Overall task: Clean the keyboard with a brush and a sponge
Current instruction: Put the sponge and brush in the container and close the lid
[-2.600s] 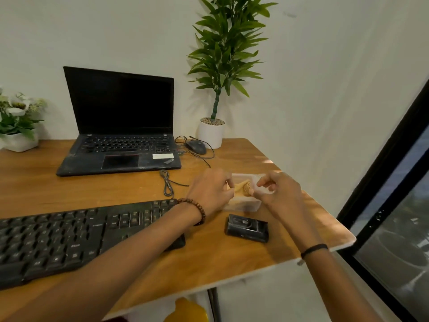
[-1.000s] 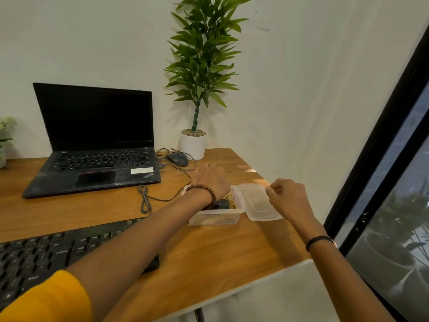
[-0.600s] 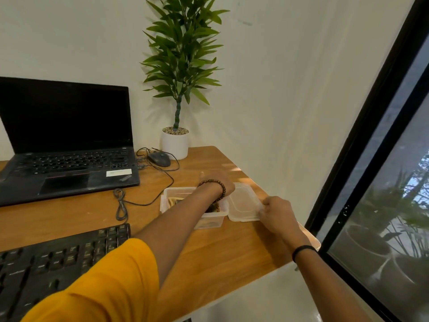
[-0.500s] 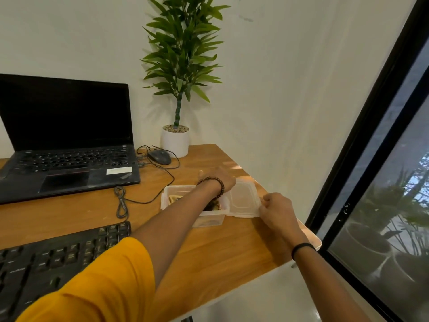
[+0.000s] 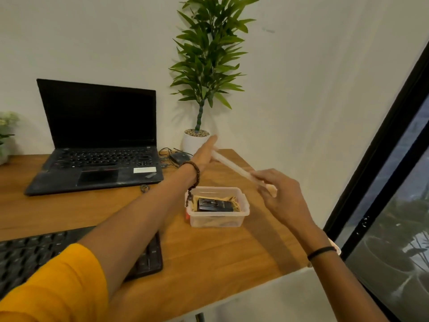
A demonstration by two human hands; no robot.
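The black keyboard (image 5: 27, 254) lies at the desk's near left, partly under my left forearm. A clear plastic container (image 5: 241, 206) stands uncovered on the desk, with a black object (image 5: 214, 204) resting on tan material inside. Its translucent lid (image 5: 229, 165) hangs in the air above and behind it, seen edge-on. My right hand (image 5: 276, 194) pinches the lid's near end. My left hand (image 5: 204, 155) has straight fingers laid against the lid's far end. I cannot make out a brush or a sponge.
An open black laptop (image 5: 97, 168) sits at the back left, with a mouse (image 5: 177, 156) and loose cables beside it. A potted plant (image 5: 195, 140) stands against the wall. The desk's right edge (image 5: 320, 263) runs close to a dark window frame.
The lid has been lifted off the desk beside the container into the air. My left hand has come out of the container and now meets the lid's far end.
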